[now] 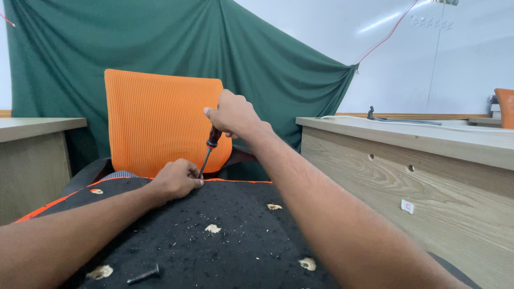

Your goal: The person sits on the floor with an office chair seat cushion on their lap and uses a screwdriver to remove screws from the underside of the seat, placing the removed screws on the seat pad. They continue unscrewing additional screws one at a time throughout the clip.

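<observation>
Green cloth (176, 48) backs a black seat underside (225, 241); hands grip a screwdriver (209, 152), left pinching its tip.

— Where do the hands sit?

— On the seat underside (235, 241), toward its far edge. The left hand (176, 179) rests on it; the right hand (233, 113) is above and just right, with the screwdriver (209, 152) running down between them, its tip at the left fingers.

— Behind that?

— The chair back (160, 123) stands upright, a hanging cloth (267, 59) behind it.

— And the sides?

— A desk (32, 160) on the left, another desk (417, 171) on the right. A loose bolt (143, 274) lies on the near part of the underside.
</observation>
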